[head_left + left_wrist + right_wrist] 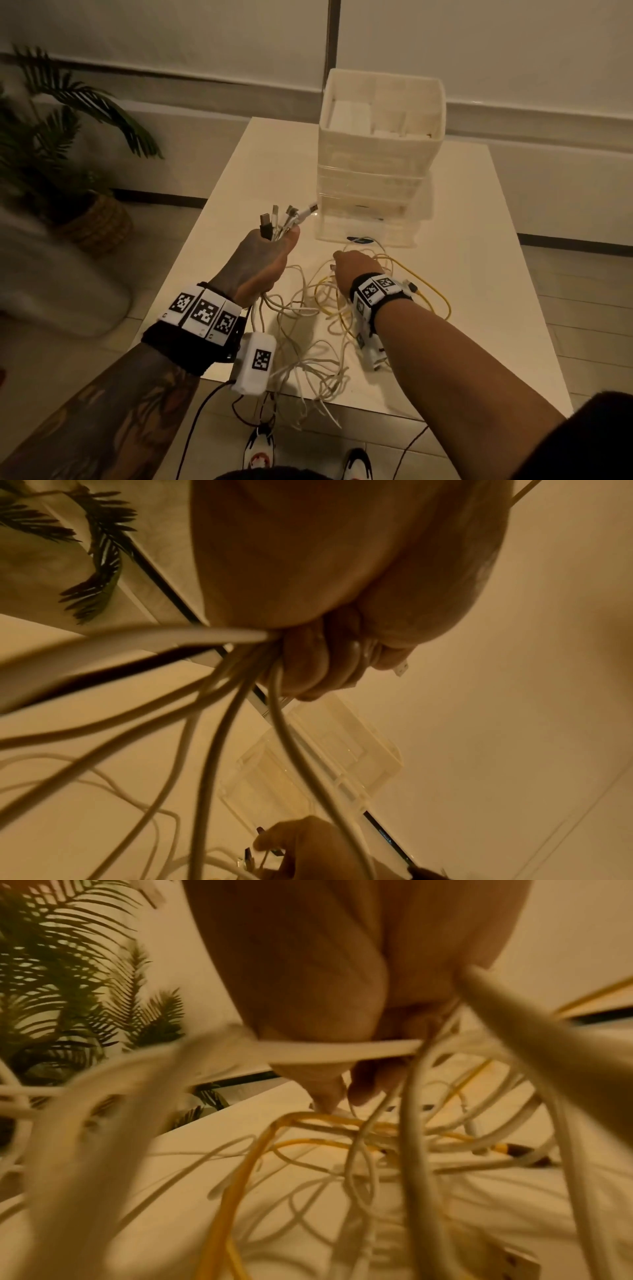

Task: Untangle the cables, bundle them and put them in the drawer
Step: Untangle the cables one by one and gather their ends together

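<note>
My left hand [263, 260] is raised above the white table and grips a bunch of white cables [222, 723] in its fist. Their USB plugs [287, 217] stick up out of the fist, and the cords hang down from it. A tangle of white cables [308, 325] and one yellow cable [435, 291] lies on the table. My right hand [352, 265] reaches down into that tangle, its thumb and fingertips [329, 1096] pinching a cable end beside the yellow cable [240, 1177]. The translucent drawer unit [373, 161] stands just behind both hands.
The white table [479, 274] has bare surface to the right of the tangle. Some cable loops [318, 407] hang over its front edge. A potted palm [51, 137] in a woven basket stands on the floor at the left. Tiled floor surrounds the table.
</note>
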Tool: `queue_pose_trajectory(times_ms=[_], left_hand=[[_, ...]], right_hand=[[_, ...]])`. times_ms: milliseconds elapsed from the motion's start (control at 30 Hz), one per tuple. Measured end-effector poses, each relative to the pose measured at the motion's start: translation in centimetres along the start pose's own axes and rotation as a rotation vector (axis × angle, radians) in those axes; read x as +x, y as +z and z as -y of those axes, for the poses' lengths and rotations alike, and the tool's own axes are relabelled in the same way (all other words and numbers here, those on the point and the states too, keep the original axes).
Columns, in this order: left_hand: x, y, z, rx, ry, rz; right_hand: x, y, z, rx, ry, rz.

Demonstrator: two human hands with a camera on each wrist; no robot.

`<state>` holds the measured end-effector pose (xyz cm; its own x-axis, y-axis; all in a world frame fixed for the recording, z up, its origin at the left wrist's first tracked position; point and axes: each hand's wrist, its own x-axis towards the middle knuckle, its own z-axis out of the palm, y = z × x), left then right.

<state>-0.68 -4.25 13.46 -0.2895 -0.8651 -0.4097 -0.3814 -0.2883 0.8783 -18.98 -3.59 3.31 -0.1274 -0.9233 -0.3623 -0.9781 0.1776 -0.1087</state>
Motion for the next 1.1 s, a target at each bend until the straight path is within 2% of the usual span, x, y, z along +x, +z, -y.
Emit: queue_pose_trajectory(times_ms=[100,233,400,600,700,967,1100], left_hand=[[0.3,-0.4,-0.1,-0.086,0.000,-0.006],[0.3,-0.5,-0.1,-0.140,0.015,-0.018],[0.1,-0.6,-0.2,-0.174,0.051,-0.016],[-0.4,-0.7,-0.8,-0.172,0.148,0.015],[-0.7,-0.3,-1.2,-0.180,0.209,0.015],[-1.5,1.7,-2.1,-0.124,0.320,-0.051],[-1.7,3.1,-2.7,-0.024,0.375,0.003]], right_hand=[[0.4,0.5,-0.7,0.004,0.027,0.041],[0.6,0.2,-1.0,0.070,0.020,0.019],[-0.7,-2.7,-1.7,0.295,-0.020,-0.077],[-4.0,-8.2,-3.9,0.491,-0.043,-0.317],[-5.8,-10.2,-4.4,0.690,-0.086,-0.379],[-10.4,-11.7,-2.3,1.066,-0.215,-0.448],[-11.5,-11.3,-0.6,1.146,-0.232,-0.413]])
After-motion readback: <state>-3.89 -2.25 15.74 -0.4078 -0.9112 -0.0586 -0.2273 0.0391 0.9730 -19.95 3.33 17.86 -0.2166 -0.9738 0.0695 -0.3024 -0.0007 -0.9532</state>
